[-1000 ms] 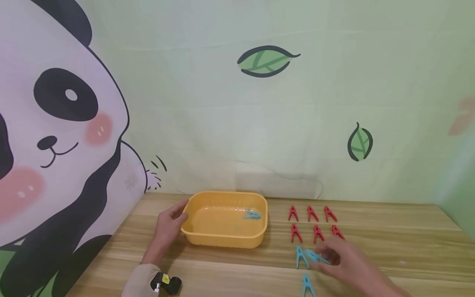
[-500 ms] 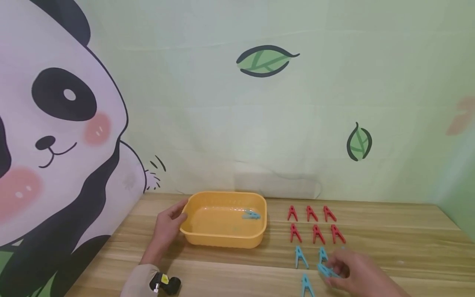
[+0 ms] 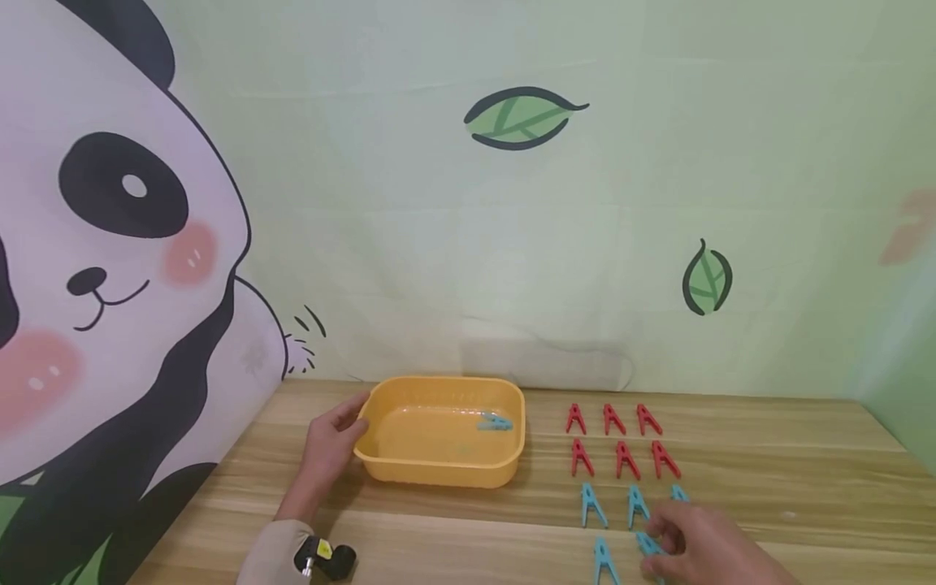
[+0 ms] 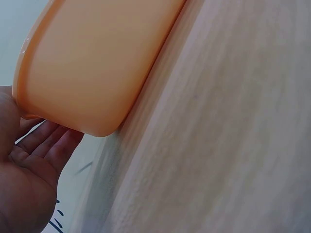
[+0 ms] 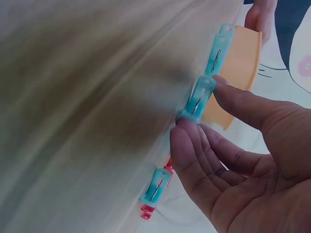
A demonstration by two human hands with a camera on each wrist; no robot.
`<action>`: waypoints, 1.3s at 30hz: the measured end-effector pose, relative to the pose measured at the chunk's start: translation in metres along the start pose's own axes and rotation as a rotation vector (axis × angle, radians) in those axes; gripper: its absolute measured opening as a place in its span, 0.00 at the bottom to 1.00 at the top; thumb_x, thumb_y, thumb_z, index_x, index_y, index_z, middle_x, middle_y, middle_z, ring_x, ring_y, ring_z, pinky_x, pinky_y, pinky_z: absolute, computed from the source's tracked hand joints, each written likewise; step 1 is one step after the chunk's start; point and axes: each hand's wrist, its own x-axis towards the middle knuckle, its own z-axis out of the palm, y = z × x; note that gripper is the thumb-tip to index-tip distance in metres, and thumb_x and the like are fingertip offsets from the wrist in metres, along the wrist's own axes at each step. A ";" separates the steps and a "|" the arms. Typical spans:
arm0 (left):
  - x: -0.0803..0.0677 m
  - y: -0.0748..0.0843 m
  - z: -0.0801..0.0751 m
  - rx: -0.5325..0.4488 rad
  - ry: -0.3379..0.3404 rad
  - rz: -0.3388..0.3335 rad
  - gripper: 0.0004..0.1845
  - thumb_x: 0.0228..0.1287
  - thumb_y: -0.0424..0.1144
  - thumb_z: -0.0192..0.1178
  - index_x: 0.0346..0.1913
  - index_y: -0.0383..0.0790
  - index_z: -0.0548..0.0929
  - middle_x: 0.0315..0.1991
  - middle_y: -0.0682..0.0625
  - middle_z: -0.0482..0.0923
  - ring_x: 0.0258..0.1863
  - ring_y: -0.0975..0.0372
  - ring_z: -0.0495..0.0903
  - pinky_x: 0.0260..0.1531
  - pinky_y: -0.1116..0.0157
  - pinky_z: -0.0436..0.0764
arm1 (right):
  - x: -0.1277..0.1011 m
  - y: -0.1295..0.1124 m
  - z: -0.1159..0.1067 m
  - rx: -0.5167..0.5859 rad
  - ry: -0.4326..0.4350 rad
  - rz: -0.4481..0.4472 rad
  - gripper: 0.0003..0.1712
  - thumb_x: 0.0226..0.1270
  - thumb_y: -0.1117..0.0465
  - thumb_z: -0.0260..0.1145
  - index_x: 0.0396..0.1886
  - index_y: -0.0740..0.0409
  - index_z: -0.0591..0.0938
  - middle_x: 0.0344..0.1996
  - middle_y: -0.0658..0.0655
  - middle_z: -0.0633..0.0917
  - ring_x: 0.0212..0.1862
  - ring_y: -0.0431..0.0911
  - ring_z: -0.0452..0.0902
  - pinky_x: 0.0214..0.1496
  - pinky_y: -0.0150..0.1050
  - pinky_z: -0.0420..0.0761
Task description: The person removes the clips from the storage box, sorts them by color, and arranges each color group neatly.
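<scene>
My left hand (image 3: 329, 443) grips the left rim of a yellow plastic tub (image 3: 439, 474), thumb at the rim and fingers against the outer wall. Inside the tub lies a blue clothes peg (image 3: 496, 422). Low on the right, my right hand (image 3: 702, 544) pinches another blue clothes peg (image 5: 198, 97) between thumb and fingertips, close over the table. To its left is a blue peg (image 3: 603, 561). Just behind are a left blue peg (image 3: 591, 507), a middle one (image 3: 637, 507) and one (image 3: 679, 493) partly hidden by the hand.
Several red clothes pegs (image 3: 582, 459) lie in two rows behind the blue ones, right of the tub. The wooden table (image 3: 790, 455) ends at a green backdrop (image 3: 409, 268) with a printed panda. A black device (image 3: 325, 558) is strapped to the left wrist.
My right hand has moved toward the near side with a blue peg, which has turned from slanted to more upright. Blue pegs behind the hand have come into view. The left hand stays put.
</scene>
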 end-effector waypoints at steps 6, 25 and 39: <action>0.001 0.000 0.000 0.016 -0.003 0.006 0.26 0.77 0.29 0.57 0.74 0.30 0.74 0.73 0.35 0.73 0.71 0.44 0.74 0.64 0.59 0.77 | -0.002 0.003 -0.004 -0.009 0.007 -0.081 0.17 0.62 0.55 0.81 0.44 0.57 0.86 0.26 0.48 0.79 0.31 0.45 0.73 0.31 0.35 0.76; 0.001 -0.001 -0.001 0.030 -0.005 0.003 0.25 0.77 0.29 0.56 0.74 0.30 0.74 0.73 0.36 0.73 0.71 0.45 0.74 0.65 0.58 0.76 | 0.001 -0.006 0.000 -0.027 0.059 -0.015 0.16 0.63 0.59 0.80 0.46 0.61 0.85 0.27 0.49 0.80 0.31 0.45 0.73 0.34 0.37 0.78; 0.001 -0.001 -0.001 0.016 -0.003 -0.006 0.26 0.77 0.29 0.56 0.74 0.31 0.75 0.73 0.36 0.72 0.72 0.45 0.73 0.66 0.57 0.75 | 0.000 -0.006 -0.003 -0.018 0.048 -0.105 0.16 0.64 0.59 0.80 0.44 0.62 0.85 0.27 0.48 0.81 0.31 0.45 0.74 0.32 0.36 0.79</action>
